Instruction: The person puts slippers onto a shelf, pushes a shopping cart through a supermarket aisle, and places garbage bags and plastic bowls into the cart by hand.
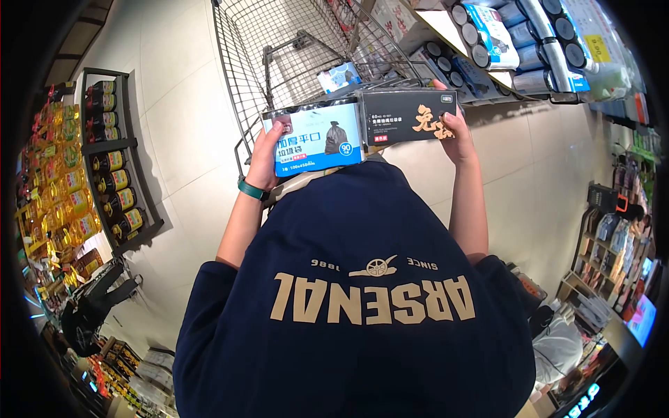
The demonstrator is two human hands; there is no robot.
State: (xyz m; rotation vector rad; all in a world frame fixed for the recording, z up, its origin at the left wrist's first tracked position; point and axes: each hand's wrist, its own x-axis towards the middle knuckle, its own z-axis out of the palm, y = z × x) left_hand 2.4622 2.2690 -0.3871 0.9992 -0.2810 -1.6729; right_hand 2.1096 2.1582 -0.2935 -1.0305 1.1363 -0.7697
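Note:
My left hand (265,157) grips the left end of a blue and white pack of garbage bags (319,139), its thumb on the front. A green band circles that wrist. The right end of a black pack (408,118) with gold lettering is in my right hand (456,136), thumb on the front. Both packs are held up side by side with their inner ends meeting, labels facing me. Behind them stands a wire shopping cart (240,76), and another blue and white pack (339,76) lies in it.
Shelves with rolls of bags (488,35) stand at the upper right. Racks of oil bottles (66,188) and dark-labelled bottles (118,188) line the left. A person in dark clothes (90,306) is at the lower left, another in light clothes (561,345) at the lower right.

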